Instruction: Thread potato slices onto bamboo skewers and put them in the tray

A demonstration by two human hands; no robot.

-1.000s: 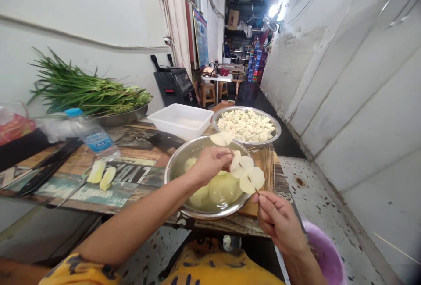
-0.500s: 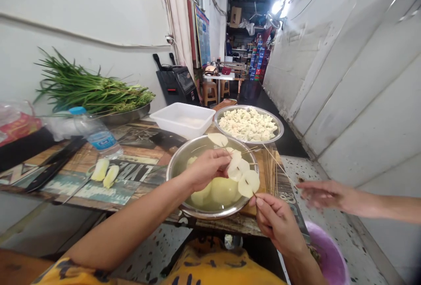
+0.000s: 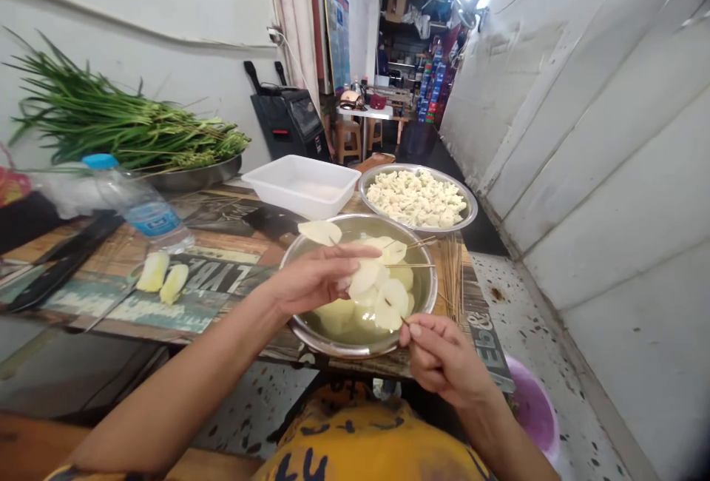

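Over a metal bowl (image 3: 294, 324) of water, my left hand (image 3: 310, 280) is closed on thin pale slices (image 3: 391, 305), likely potato, threaded on a skewer. One more slice (image 3: 320, 231) sticks out beyond the left fingers at the far end. My right hand (image 3: 447, 359) pinches the near end of the thin skewer (image 3: 405, 322) at the bowl's right front rim. Pale yellow peeled pieces (image 3: 336, 316) lie in the water below. Several skewers with slices (image 3: 395, 250) rest in the bowl, their sticks against its right side.
Bare skewers (image 3: 453, 274) lie right of the bowl. Behind stand a white plastic tub (image 3: 302, 203) and a basin of cauliflower (image 3: 416, 198). Leftward are a water bottle (image 3: 145, 207), yellow-white vegetable pieces (image 3: 163, 276), a knife (image 3: 49, 274) and green stalks (image 3: 133, 129). A purple bucket (image 3: 535, 407) stands below right.
Both hands have moved left with the skewered slices, and the view has shifted a little. Another person's hand at the right has gone out of view.
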